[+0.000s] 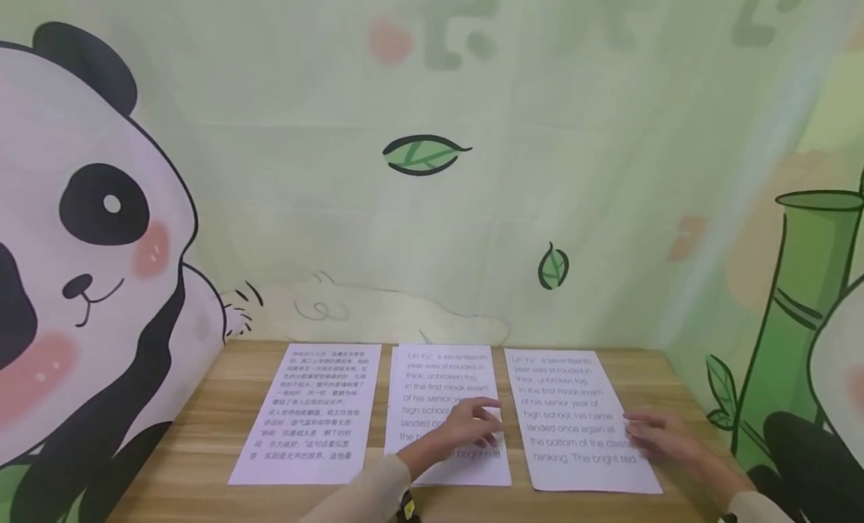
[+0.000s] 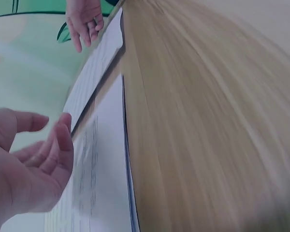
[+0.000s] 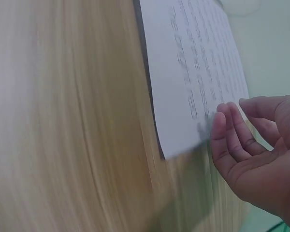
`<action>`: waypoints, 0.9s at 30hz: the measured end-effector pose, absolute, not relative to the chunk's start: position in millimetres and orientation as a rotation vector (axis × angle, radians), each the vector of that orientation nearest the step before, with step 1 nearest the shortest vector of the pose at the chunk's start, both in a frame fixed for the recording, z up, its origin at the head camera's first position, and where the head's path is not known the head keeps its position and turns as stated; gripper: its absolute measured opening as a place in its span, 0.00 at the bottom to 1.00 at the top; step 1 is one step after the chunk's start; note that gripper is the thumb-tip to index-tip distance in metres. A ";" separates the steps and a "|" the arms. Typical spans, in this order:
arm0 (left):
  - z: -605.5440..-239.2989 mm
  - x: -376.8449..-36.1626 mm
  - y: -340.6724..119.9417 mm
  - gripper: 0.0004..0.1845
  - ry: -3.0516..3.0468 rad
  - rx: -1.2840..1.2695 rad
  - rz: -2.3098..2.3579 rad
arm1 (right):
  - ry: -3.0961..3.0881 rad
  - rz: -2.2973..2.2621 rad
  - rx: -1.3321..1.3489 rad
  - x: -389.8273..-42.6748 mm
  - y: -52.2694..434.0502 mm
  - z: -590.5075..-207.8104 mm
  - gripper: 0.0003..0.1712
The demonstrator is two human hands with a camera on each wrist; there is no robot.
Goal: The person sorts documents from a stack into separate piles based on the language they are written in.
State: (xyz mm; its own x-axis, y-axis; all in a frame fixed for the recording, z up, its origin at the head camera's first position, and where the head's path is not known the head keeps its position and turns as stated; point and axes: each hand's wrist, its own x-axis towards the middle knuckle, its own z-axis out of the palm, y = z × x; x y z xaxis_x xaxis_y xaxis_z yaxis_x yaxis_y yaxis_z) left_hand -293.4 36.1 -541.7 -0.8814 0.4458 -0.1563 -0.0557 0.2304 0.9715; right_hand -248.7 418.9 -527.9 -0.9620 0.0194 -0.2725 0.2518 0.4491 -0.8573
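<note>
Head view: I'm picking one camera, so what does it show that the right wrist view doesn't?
Of these two, only the head view shows the left hand, the middle sheet and the Chinese-text sheet. Only the right wrist view shows the palm of the right hand. Both share that hand itself, the rightmost sheet and the wooden table.

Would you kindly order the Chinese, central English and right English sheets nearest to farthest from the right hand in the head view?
1. Right English sheet, by the right hand
2. Central English sheet, between the others
3. Chinese sheet, leftmost
</note>
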 end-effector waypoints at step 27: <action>-535.7 -286.5 -133.3 0.26 2.324 0.269 1.607 | 2.094 -1.681 -0.115 -262.5 305.2 -542.0 0.31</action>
State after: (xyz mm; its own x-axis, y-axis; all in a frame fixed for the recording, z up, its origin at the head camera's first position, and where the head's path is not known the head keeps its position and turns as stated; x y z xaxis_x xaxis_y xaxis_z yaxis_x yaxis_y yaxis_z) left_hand -286.5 -133.3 -535.7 -0.9369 0.3204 -0.1396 -0.0176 0.3557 0.9344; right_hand -262.5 305.2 -542.0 -0.8952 -0.3378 -0.2907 0.2107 0.2539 -0.9440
